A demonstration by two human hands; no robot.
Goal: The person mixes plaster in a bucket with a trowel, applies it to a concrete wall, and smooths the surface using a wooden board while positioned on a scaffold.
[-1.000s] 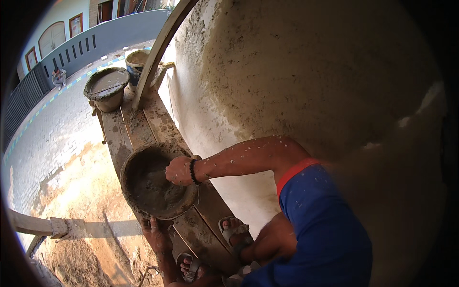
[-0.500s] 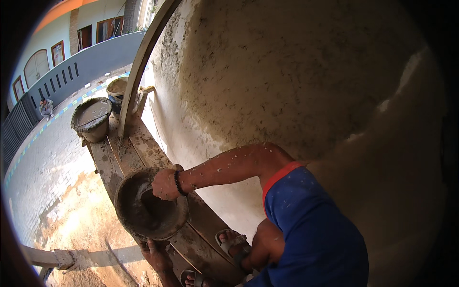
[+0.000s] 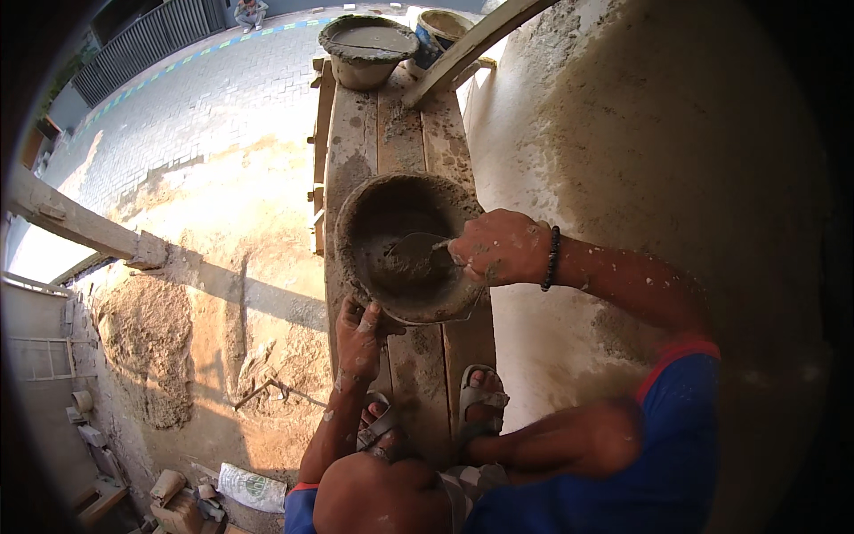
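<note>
The left hand (image 3: pixel 360 343) touches the tub (image 3: pixel 411 313) at its 7 o'clock rim; how far its fingers close, I cannot tell. The right hand (image 3: pixel 503 247), at 3 o'clock, wraps its fingers round the trowel (image 3: pixel 414 258), whose blade points toward 9 inside the tub. The wall (image 3: pixel 623 160) flanks the surface (image 3: pixel 418 369) at 3. Beyond, a slanting beam (image 3: pixel 480 52) and two buckets (image 3: pixel 365 73) stand near 12.

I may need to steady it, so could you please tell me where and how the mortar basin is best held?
Probably by the basin's rim, from the near left: the rim stands above the planks, offering an edge to curl around; the left hand touches there, while the right hand, gripping a trowel, occupies the right.
</note>
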